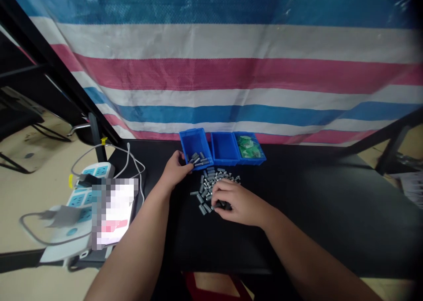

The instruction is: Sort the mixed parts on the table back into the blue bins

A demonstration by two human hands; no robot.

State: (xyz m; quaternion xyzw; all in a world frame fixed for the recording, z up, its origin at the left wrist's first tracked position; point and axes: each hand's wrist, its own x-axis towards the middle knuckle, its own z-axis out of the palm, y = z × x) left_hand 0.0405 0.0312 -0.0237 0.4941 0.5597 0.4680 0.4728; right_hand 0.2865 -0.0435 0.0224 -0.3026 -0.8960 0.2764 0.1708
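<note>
My left hand (175, 169) grips the near left corner of a blue plastic bin (192, 139), which sits slightly askew. Inside that bin, several grey metal cylinders (197, 159) lie at its near end. On the black tabletop in front is a loose pile of similar cylinders and small screw-like pieces (205, 184). My right hand (234, 200) is at the pile's right side, its fingers curled in and closed at the metal parts. What lies between those fingertips is hidden.
Beside the held bin stand an empty blue bin (225, 147) and a blue bin of green packets (248, 146). A white power strip (76, 208) with cables and a lit, blurred screen (115, 213) are at left. A striped tarp (231, 76) hangs behind the black table (317, 204).
</note>
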